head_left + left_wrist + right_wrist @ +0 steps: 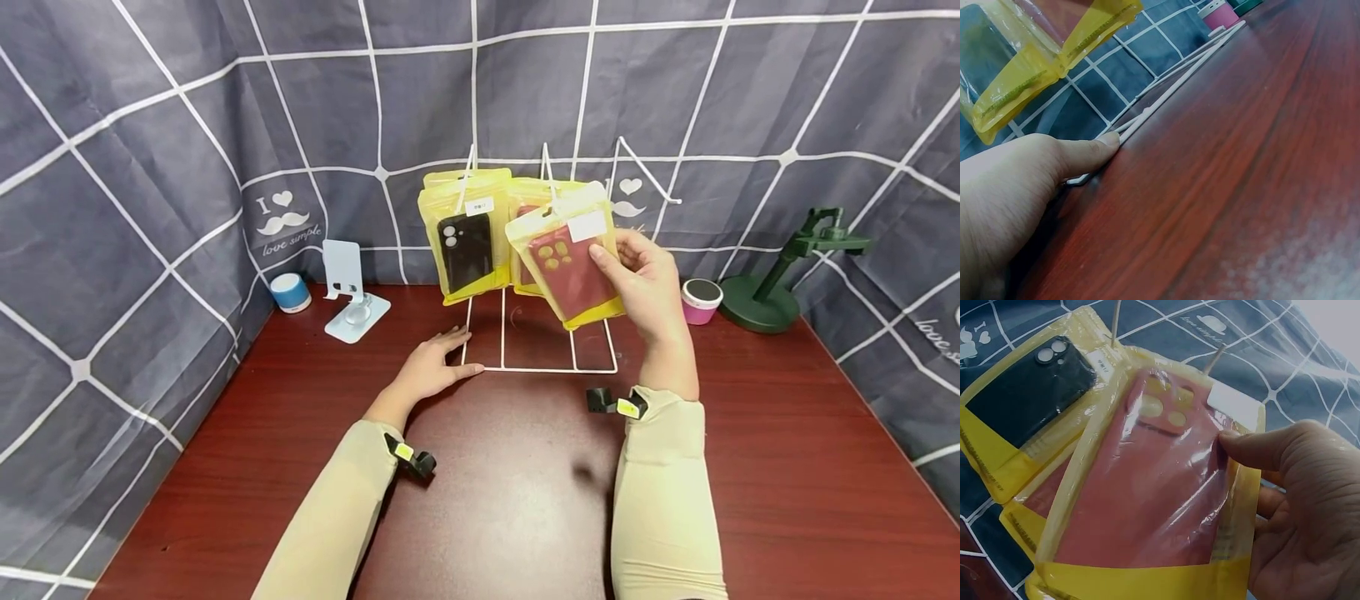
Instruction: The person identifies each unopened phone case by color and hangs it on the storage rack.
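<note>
My right hand (647, 279) pinches the right edge of a yellow-edged clear bag holding a dark red phone case (1154, 487), thumb across its front. This bag tilts in front of another bagged red case (1054, 494) on the middle hook of a white wire rack (551, 370). A bagged black phone case (465, 250) hangs on the left hook, with a further bag behind it. Low down, my left hand (431, 365) rests at the rack's front left corner, fingers stretched out and thumb (1094, 153) against the base wire.
Left of the rack stand a light blue phone stand (352, 300) and a small blue-and-white cylinder (290, 293). To the right are a pink-and-white cylinder (701, 302) and a dark green stand (765, 300). The rack's right hook (648, 173) sticks forward with no bag on it.
</note>
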Demonstrator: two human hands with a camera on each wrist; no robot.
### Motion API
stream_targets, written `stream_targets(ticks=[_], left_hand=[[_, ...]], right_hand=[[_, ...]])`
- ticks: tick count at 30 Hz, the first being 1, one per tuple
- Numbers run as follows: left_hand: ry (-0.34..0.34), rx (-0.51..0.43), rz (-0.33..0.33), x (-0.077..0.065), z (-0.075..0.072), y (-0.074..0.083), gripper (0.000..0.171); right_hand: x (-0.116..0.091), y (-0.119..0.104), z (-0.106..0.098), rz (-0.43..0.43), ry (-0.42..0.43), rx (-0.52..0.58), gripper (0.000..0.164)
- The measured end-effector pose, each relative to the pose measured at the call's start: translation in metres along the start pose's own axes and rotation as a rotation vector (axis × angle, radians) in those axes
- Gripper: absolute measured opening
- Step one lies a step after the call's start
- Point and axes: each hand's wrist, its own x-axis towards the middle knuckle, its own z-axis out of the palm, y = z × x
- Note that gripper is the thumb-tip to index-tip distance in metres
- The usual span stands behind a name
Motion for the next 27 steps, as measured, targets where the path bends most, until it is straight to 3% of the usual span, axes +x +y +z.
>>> stream_targets(ticks=[11,27], left_hand=[[-0.003,-0.010,-0.001,-0.003,-0.001,0.000,0.082],[-0.014,-0.003,-0.002,0.000,-0.002,0.002,0.082]], right_hand=[[0.002,0.011,0.013,0.117,0.053,0.011,0.028],[0.008,0.023,0.033,0.111,0.237,-0.137,0.028]])
